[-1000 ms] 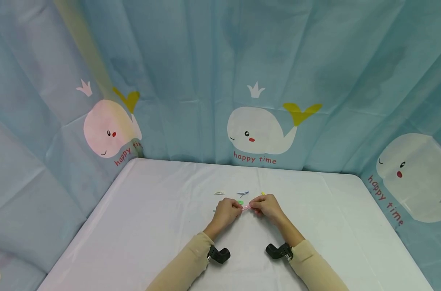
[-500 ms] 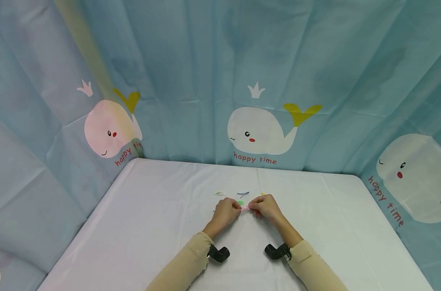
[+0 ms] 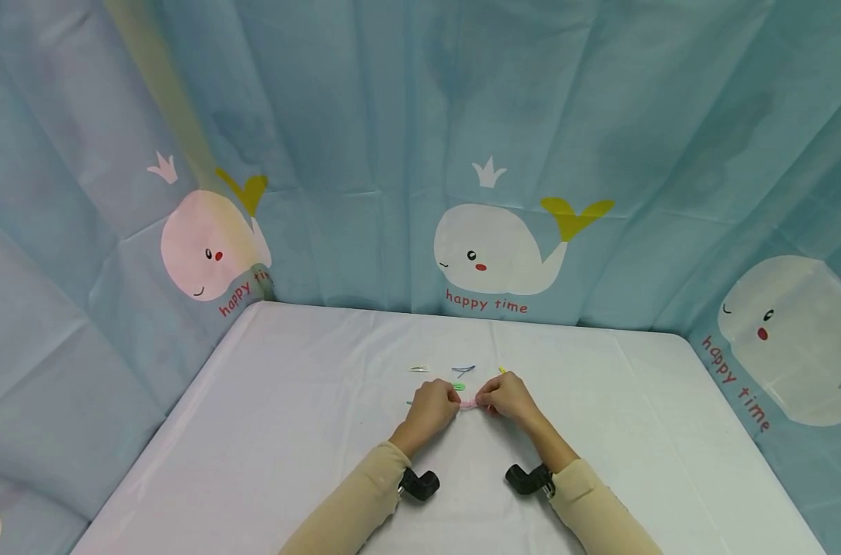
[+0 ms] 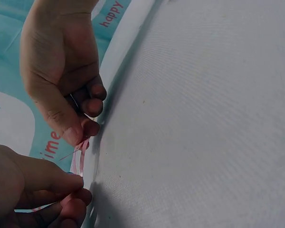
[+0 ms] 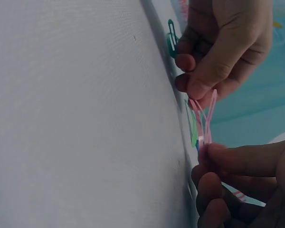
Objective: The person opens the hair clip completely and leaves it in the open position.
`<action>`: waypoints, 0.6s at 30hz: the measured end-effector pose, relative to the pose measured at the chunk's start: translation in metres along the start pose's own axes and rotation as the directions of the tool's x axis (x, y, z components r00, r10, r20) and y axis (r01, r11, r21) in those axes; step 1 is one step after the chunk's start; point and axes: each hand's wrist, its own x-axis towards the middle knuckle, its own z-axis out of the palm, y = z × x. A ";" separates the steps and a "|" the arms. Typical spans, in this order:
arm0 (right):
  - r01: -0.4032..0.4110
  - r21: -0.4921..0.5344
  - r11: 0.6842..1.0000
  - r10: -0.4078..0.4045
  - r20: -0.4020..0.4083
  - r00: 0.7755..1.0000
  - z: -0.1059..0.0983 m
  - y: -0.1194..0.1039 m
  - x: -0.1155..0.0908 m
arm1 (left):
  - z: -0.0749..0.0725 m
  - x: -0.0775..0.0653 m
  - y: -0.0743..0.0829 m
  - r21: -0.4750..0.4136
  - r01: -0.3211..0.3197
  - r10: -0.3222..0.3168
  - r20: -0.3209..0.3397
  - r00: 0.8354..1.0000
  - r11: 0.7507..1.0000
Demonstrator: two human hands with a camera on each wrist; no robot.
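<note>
Both hands meet over the white table around a pink snap hair clip (image 3: pixel 468 405). My left hand (image 3: pixel 430 410) pinches one end of it between thumb and fingertip. My right hand (image 3: pixel 509 396) pinches the opposite end. In the right wrist view the pink hair clip (image 5: pixel 209 116) stands popped apart, its narrow loop angled away from the other strip. The left hand (image 5: pixel 228 52) is above it there, the right hand (image 5: pixel 247 180) below. Fingers cover both ends. A light green hair clip (image 3: pixel 459 386) lies just beyond the hands.
Farther back lie a pale gold hair clip (image 3: pixel 418 368), a blue one (image 3: pixel 463 370) and a yellow one (image 3: pixel 502 370), partly behind the right hand. Left of the left hand a teal hair clip (image 5: pixel 171 40) shows. A whale-print curtain (image 3: pixel 364 254) borders the table (image 3: pixel 309 385).
The pink hair clip has dropped slightly toward the table and nearer the body, and lies more level. Both hands keep their pinch on it with only small shifts.
</note>
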 end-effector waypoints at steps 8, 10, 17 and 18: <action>0.001 -0.061 0.998 -0.002 -0.015 1.000 -0.014 0.003 0.001 | 0.000 0.001 0.000 0.015 -0.018 0.019 -0.041 0.999 1.000; -0.022 -0.056 0.998 0.020 -0.030 0.999 -0.019 0.003 0.002 | -0.001 0.003 0.001 0.008 -0.039 0.040 -0.054 0.998 0.999; -0.068 -0.010 0.998 0.067 -0.055 0.996 -0.042 0.011 0.010 | -0.011 0.022 0.010 -0.028 -0.084 0.082 -0.071 0.994 0.996; -0.071 -0.003 0.997 0.070 -0.060 0.996 -0.045 0.013 0.011 | -0.012 0.025 0.011 -0.030 -0.088 0.086 -0.069 0.994 0.996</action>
